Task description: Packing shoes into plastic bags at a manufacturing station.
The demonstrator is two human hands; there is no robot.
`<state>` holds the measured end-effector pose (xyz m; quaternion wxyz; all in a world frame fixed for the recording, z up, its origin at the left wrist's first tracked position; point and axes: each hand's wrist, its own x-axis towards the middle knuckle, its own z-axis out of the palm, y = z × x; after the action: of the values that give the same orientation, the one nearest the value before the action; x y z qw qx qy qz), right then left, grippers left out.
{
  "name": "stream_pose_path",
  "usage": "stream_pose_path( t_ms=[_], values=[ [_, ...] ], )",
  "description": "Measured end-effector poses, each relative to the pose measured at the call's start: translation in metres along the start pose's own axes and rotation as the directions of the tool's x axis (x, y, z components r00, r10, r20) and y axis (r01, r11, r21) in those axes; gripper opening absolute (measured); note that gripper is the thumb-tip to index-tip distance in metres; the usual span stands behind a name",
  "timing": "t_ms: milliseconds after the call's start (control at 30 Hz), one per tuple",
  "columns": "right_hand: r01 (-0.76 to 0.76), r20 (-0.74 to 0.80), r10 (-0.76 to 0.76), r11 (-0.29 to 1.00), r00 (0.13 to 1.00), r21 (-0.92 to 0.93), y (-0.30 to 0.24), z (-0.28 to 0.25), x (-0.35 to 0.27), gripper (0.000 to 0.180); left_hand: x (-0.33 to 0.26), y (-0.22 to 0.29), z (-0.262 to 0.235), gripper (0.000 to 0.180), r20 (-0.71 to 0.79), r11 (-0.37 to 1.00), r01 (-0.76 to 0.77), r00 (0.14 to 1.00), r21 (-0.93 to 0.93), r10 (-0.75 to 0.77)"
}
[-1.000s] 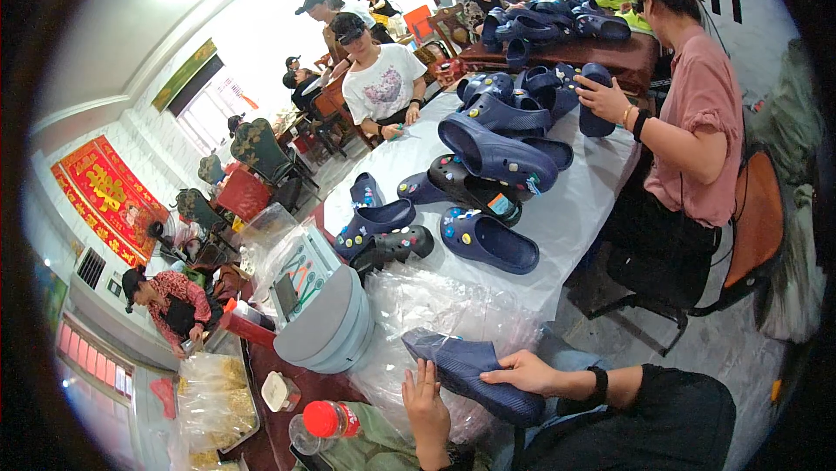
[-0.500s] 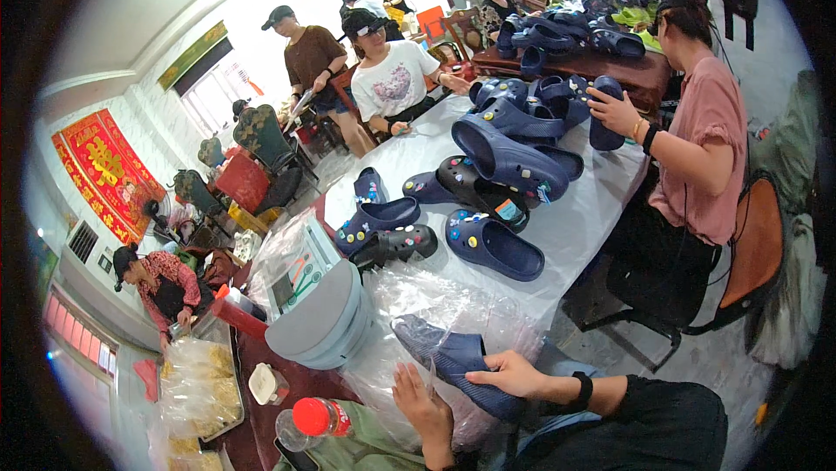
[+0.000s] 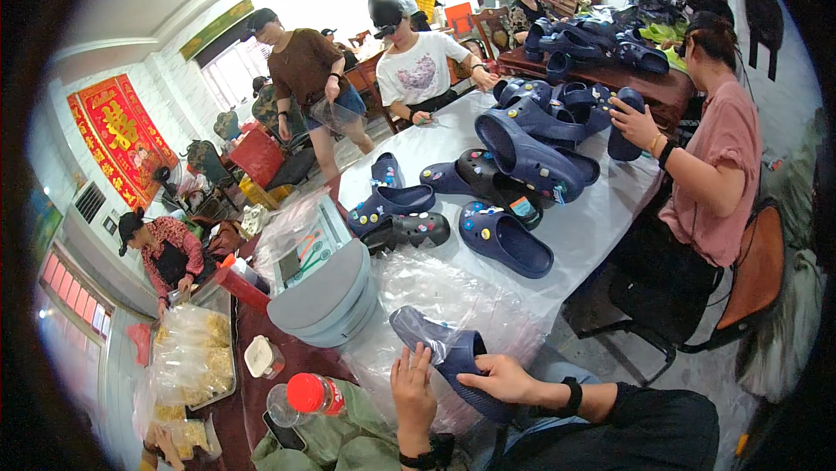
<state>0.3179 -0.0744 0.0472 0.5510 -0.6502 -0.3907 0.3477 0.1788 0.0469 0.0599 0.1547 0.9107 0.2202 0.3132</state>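
Note:
Both my hands hold one dark blue clog [image 3: 446, 358] low in the head view, over a heap of clear plastic bags [image 3: 435, 284]. My left hand [image 3: 412, 386] grips the clog's near side with fingers spread on it. From the right, my right hand [image 3: 503, 377], with a black wristband, clasps its heel end. Several more blue and black clogs with small charms [image 3: 501, 240] lie on the white-covered table [image 3: 601, 227] beyond.
A grey machine with a rounded hood [image 3: 326, 297] stands left of the bags. A red-capped bottle [image 3: 305, 394] and a tray of bagged goods [image 3: 192, 353] lie at lower left. A person in pink [image 3: 710, 166] sits at right handling a clog; others work at the far end.
The view has shifted slightly. My hands have turned the clog and shifted their grip on it; the standing person in brown has stepped nearer the table.

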Motion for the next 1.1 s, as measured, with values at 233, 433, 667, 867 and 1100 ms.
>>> stream_pose_path(
  t_ms=[233,433,667,867,1100],
  values=[
    [-0.039,0.023,0.037,0.992,0.999,0.122,-0.011,-0.012,0.010,0.031,-0.001,0.016,-0.006,0.043,0.039,0.999,-0.047,0.998,0.011,0.047],
    [-0.441,0.195,0.407,0.698,0.893,0.565,-0.028,-0.041,0.009,0.022,-0.020,0.011,0.010,0.041,-0.118,0.994,0.071,0.991,0.078,-0.061],
    [-0.453,0.194,0.427,0.671,0.883,0.586,-0.010,-0.033,0.000,0.025,-0.050,-0.002,0.051,0.044,-0.534,0.821,0.547,0.749,0.164,-0.393],
    [-0.486,0.267,0.425,0.577,0.865,0.657,-0.014,-0.023,-0.009,0.027,-0.057,-0.024,0.050,0.048,-0.299,0.609,0.731,0.534,-0.308,-0.791],
    [-0.516,0.312,0.428,0.531,0.848,0.673,-0.017,-0.017,-0.012,0.027,-0.053,-0.031,0.048,0.044,-0.564,0.812,0.471,0.587,-0.345,-0.581]
  ],
)
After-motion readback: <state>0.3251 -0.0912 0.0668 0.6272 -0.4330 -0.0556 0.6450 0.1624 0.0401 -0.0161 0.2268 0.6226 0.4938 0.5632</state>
